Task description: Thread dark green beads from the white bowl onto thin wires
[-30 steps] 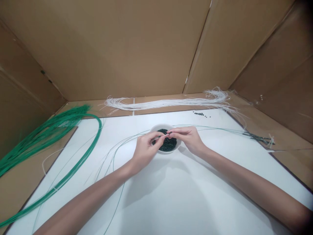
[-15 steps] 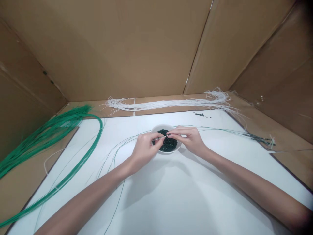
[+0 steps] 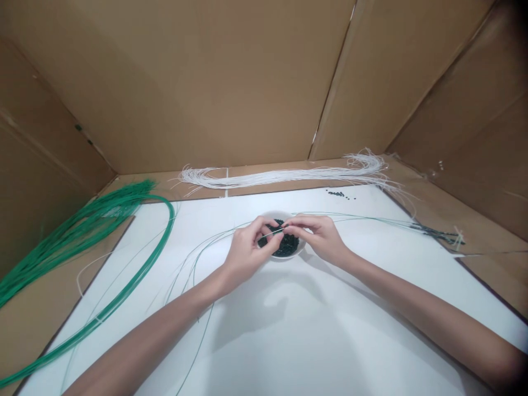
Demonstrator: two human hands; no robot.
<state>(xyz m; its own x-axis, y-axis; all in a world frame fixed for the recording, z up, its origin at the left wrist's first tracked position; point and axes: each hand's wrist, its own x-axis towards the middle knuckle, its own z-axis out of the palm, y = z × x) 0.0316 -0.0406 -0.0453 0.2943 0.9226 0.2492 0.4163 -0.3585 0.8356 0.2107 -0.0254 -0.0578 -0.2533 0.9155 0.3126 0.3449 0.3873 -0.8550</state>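
Note:
Above a white bowl point(image 3: 275, 215) of small black beads point(image 3: 289, 246), my left hand point(image 3: 249, 245) has its thumb and fingers curled around a thin strand, pale where it crosses the bowl. The left thumb tip almost meets the right fingertips. My right hand point(image 3: 319, 234) pinches at the strand's right end with thumb and forefinger; a bead between those fingertips is too small to make out. Thin green strands point(image 3: 214, 237) run out to the left from behind my left hand, and further green strands point(image 3: 363, 218) stretch right, past my right hand.
A thick bundle of green strands point(image 3: 157, 247) curves along the left side. White strands point(image 3: 284, 175) lie along the back on cardboard. Several loose black beads point(image 3: 337, 193) sit at the back right of the white board point(image 3: 289, 341). Dark beaded strand ends point(image 3: 437, 232) lie at the right.
My left fingers have loosened and spread somewhat, with the thumb moved right toward the right fingertips. More of the strand shows between them. My right hand stays nearly still.

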